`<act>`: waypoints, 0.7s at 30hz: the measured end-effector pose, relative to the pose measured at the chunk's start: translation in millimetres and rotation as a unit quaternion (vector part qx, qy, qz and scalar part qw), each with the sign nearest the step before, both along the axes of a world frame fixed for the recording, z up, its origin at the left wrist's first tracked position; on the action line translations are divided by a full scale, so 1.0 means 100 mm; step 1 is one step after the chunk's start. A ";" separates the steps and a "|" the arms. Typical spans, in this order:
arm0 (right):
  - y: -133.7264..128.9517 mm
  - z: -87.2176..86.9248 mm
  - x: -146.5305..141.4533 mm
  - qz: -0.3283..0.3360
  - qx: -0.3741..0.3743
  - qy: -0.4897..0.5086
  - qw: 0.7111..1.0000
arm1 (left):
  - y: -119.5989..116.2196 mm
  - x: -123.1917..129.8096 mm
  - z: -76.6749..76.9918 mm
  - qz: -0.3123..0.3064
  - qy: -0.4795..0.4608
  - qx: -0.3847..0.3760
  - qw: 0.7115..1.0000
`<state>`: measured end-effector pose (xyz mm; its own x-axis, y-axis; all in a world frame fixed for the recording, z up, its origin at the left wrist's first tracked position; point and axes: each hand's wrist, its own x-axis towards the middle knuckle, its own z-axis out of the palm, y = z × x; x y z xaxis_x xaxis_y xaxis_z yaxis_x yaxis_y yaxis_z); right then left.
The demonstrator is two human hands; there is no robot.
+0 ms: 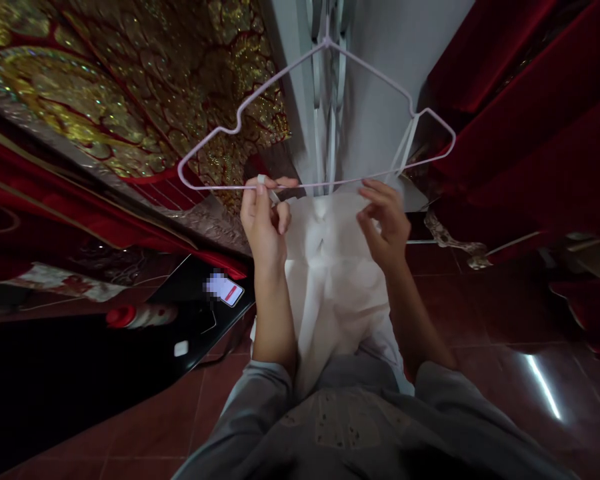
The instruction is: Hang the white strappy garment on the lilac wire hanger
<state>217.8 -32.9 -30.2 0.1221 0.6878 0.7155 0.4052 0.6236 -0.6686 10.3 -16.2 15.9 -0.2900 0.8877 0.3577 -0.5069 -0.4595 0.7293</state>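
A lilac clothes hanger [325, 43] hangs in front of me, its bottom bar level with my hands. Below it hangs a white garment [330, 267] with a broad band at the top. My left hand [265, 217] is at the left part of the bar, fingers bent around a thin white strap [261, 179]. Another white strap [406, 143] is looped over the hanger's right notch and runs down behind the bar. Just below the bar is my right hand [386, 220], its fingers curved and apart with nothing seen between them; it is slightly blurred.
Gold-sequined red clothes [180, 80] hang at left, dark red fabric [520, 120] at right. A black table [105, 360] at lower left bears a lit phone [225, 288], a red-capped bottle [135, 316] and a small white case [181, 348]. Reddish tiles [480, 380] cover the floor.
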 end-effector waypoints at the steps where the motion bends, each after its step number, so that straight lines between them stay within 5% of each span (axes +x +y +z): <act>1: 0.02 -0.05 0.07 -0.043 0.013 0.050 0.998 | 0.01 0.00 0.01 -0.001 0.002 0.004 1.000; 4: 0.15 -0.13 0.30 -0.095 -0.005 0.143 0.985 | 0.02 -0.03 0.00 0.005 0.013 -0.008 1.000; 11: 0.35 0.11 0.47 0.044 -0.091 0.085 0.991 | 0.03 -0.04 -0.07 0.051 0.084 -0.059 0.993; 18: 0.57 0.60 0.69 0.012 0.024 0.020 0.999 | 0.09 -0.08 -0.11 0.030 0.078 -0.043 0.996; 21: 0.72 0.62 0.90 -0.057 0.104 0.049 0.992 | 0.07 -0.10 -0.10 0.019 0.083 -0.040 0.996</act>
<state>308.0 39.1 31.4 0.2669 0.5041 0.8213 0.4211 0.7056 -0.5699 0.7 -9.3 5.4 -0.2674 0.9047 0.3316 -0.3601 -0.4130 0.8365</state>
